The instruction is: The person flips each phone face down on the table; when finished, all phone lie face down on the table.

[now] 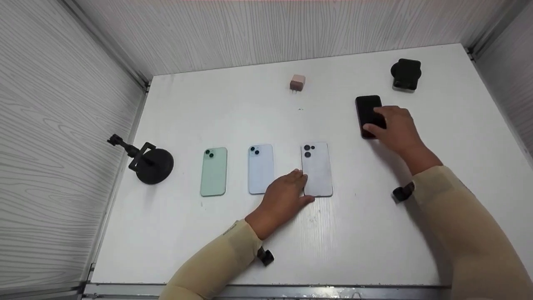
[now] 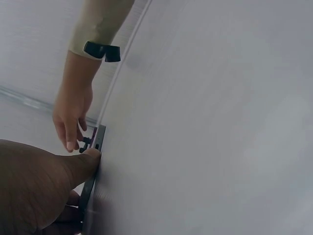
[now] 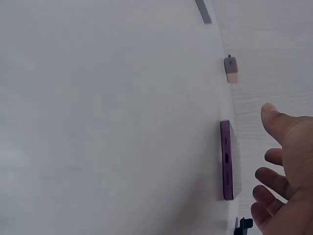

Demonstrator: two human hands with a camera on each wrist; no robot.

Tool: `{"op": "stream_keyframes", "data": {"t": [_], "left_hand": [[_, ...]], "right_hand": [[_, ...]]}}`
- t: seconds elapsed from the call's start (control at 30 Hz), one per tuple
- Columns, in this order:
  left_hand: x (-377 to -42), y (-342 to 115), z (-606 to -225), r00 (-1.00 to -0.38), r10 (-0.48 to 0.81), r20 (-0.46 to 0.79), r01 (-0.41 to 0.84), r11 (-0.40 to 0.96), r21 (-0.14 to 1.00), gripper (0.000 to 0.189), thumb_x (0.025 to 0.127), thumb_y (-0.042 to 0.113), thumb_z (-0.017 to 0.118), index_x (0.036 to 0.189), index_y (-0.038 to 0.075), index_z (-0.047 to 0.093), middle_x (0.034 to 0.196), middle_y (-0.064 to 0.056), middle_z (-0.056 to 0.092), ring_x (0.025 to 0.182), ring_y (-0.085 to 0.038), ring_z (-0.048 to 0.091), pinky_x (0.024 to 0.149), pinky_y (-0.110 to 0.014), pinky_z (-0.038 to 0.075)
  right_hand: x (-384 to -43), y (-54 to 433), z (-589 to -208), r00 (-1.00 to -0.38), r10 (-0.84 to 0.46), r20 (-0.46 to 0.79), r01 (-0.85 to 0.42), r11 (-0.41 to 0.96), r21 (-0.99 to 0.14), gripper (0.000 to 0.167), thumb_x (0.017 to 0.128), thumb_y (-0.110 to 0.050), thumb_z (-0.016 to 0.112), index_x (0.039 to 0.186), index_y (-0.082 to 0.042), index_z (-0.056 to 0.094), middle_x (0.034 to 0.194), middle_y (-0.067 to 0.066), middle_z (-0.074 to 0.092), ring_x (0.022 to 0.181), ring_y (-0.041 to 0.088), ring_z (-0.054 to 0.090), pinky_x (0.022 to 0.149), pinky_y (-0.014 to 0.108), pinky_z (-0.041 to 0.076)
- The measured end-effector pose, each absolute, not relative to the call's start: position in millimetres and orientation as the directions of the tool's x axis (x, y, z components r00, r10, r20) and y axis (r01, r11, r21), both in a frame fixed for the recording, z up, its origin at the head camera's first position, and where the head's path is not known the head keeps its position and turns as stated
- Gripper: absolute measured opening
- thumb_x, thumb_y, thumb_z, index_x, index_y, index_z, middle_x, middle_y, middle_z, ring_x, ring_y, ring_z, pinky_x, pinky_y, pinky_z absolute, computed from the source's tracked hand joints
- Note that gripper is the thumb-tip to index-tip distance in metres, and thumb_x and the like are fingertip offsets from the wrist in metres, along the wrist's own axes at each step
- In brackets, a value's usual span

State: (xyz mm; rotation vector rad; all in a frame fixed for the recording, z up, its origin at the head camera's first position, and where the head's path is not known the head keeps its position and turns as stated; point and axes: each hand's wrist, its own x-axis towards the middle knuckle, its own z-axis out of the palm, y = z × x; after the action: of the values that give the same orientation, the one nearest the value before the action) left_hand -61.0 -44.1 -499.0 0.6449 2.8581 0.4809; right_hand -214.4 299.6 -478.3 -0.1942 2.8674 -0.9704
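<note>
My left hand rests along a pale grey phone lying back up, its fingers touching the left edge and its thumb at the bottom corner. In the left wrist view, the thumb lies against the phone's bottom edge. My right hand is over a black-screened phone, thumb and fingers spread apart. The right wrist view shows this phone's purple edge on the table, with a gap to the fingers.
A light blue phone and a green phone lie in a row to the left. At the far left stands a black round-based holder. A pink plug charger and a black stand sit towards the back of the white table.
</note>
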Motion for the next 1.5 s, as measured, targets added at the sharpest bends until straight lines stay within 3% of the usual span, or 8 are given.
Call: {"op": "stream_keyframes", "data": {"t": [0.37, 0.77, 1.0, 1.27, 1.5], "left_hand": [[-61, -44, -499, -0.888, 0.447, -0.106, 0.392, 0.858, 0.333, 0.066, 0.105, 0.046, 0.072, 0.155, 0.004, 0.060, 0.162, -0.014, 0.058, 0.156, -0.025, 0.051, 0.127, -0.039, 0.045], [-61, -46, -496, -0.890, 0.446, -0.097, 0.393, 0.857, 0.335, 0.066, 0.106, 0.048, 0.071, 0.154, 0.004, 0.061, 0.163, -0.013, 0.057, 0.155, -0.025, 0.052, 0.126, -0.039, 0.046], [-61, -46, -497, -0.887, 0.452, -0.097, 0.403, 0.858, 0.318, 0.066, 0.106, 0.049, 0.070, 0.154, 0.004, 0.061, 0.162, -0.014, 0.058, 0.155, -0.025, 0.052, 0.126, -0.039, 0.046], [-61, -45, -498, -0.893, 0.439, -0.101, 0.387, 0.862, 0.329, 0.066, 0.106, 0.047, 0.071, 0.154, 0.004, 0.061, 0.163, -0.013, 0.058, 0.156, -0.024, 0.051, 0.127, -0.039, 0.045], [-60, -45, -498, -0.896, 0.434, -0.099, 0.374, 0.854, 0.361, 0.066, 0.105, 0.045, 0.073, 0.155, 0.004, 0.060, 0.163, -0.013, 0.058, 0.157, -0.024, 0.050, 0.127, -0.040, 0.045]], "right_hand": [[-265, 318, -482, -0.954, -0.232, -0.187, -0.114, 0.863, -0.492, 0.078, 0.114, -0.038, 0.059, 0.173, -0.001, 0.024, 0.179, 0.027, 0.022, 0.161, 0.060, 0.019, 0.134, 0.068, 0.019], [-277, 319, -475, -0.904, -0.329, -0.273, -0.194, 0.885, -0.423, 0.081, 0.114, -0.046, 0.054, 0.176, -0.009, 0.018, 0.181, 0.027, 0.010, 0.158, 0.067, 0.012, 0.128, 0.076, 0.021], [-274, 323, -476, -0.902, -0.321, -0.288, -0.185, 0.891, -0.415, 0.087, 0.110, -0.053, 0.061, 0.174, -0.009, 0.023, 0.179, 0.028, 0.017, 0.157, 0.064, 0.017, 0.126, 0.077, 0.026], [-261, 333, -480, -0.925, -0.306, -0.227, -0.168, 0.862, -0.478, 0.093, 0.098, -0.049, 0.080, 0.169, -0.007, 0.038, 0.170, 0.030, 0.033, 0.153, 0.061, 0.026, 0.125, 0.073, 0.031], [-242, 335, -482, -0.927, -0.313, -0.206, -0.184, 0.858, -0.480, 0.094, 0.095, -0.050, 0.083, 0.168, -0.008, 0.041, 0.167, 0.031, 0.037, 0.151, 0.061, 0.029, 0.123, 0.073, 0.032]]}}
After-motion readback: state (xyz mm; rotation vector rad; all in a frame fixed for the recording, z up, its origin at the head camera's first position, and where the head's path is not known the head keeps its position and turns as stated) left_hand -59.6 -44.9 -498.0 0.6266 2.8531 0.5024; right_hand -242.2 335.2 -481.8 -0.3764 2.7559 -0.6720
